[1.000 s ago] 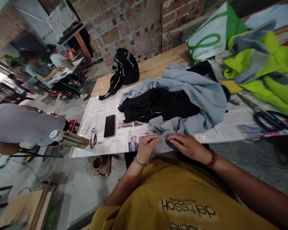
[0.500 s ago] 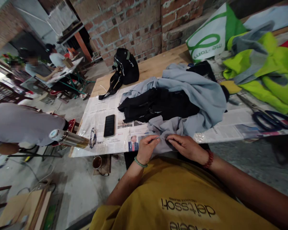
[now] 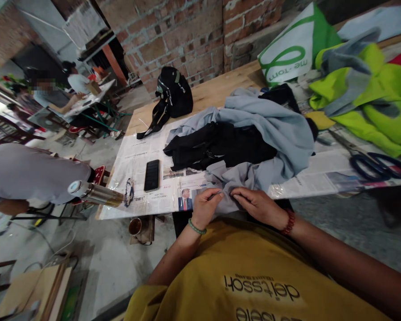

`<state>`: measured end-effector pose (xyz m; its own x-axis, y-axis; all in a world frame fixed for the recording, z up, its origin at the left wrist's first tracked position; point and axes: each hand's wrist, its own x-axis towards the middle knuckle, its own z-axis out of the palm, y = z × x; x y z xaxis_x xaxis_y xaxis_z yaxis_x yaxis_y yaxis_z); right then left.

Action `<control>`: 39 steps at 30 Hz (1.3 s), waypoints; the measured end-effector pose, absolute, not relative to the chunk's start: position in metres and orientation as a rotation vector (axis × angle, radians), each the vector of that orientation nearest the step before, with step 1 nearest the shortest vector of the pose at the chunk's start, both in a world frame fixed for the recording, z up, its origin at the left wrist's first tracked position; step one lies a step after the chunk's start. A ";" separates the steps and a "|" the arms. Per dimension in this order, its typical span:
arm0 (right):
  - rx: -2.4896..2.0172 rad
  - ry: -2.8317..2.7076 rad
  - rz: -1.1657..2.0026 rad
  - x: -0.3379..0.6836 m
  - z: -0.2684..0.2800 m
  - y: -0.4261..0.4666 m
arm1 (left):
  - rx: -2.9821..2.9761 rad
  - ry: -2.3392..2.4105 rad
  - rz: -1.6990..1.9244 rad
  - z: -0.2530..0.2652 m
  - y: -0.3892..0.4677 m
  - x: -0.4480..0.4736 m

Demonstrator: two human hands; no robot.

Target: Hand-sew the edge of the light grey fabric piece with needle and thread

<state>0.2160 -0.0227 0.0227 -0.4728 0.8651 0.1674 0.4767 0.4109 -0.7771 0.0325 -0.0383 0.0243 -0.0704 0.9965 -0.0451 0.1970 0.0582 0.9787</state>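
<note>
My left hand (image 3: 205, 207) is closed in a pinch, thumb against forefinger, at the table's front edge. Facing it a short way to the right, my right hand (image 3: 261, 206) pinches in the same manner. Whatever lies between the fingertips is too small to make out. Behind and between both hands bunches a grey cloth (image 3: 284, 122), which spreads back over the table. A black garment or cloth (image 3: 220, 145) lies crumpled on top of it.
On the newspaper-covered table (image 3: 163, 200) lie a phone (image 3: 152, 175), eyeglasses (image 3: 129, 192), a bottle (image 3: 95, 193) and large scissors (image 3: 370, 160). Farther back are a black bag (image 3: 178, 93), a green-and-white bag (image 3: 287, 51) and yellow-green clothing (image 3: 370, 102). People sit at the left.
Both hands stay nearly in place, still pinching, with a slight shift of the right fingertips. The thin glint between the fingertips no longer shows clearly. The cloths lie as before.
</note>
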 end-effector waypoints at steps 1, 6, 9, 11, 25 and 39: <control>-1.136 -2.110 0.902 0.216 0.023 -0.023 | 1.323 1.429 1.117 0.025 -0.039 0.033; -1.127 -2.098 0.882 0.213 0.022 -0.025 | 1.609 1.404 1.152 0.026 -0.042 0.033; -1.134 -2.092 0.857 0.211 0.020 -0.025 | 1.766 1.401 1.148 0.023 -0.045 0.035; -1.147 -2.098 0.832 0.210 0.018 -0.026 | 1.842 1.370 1.121 0.022 -0.047 0.037; -1.169 -1.996 0.942 0.199 0.014 -0.029 | 1.606 1.389 1.126 0.020 -0.045 0.038; -1.215 -1.862 0.404 0.215 0.039 -0.016 | 1.599 1.376 1.174 0.017 -0.046 0.035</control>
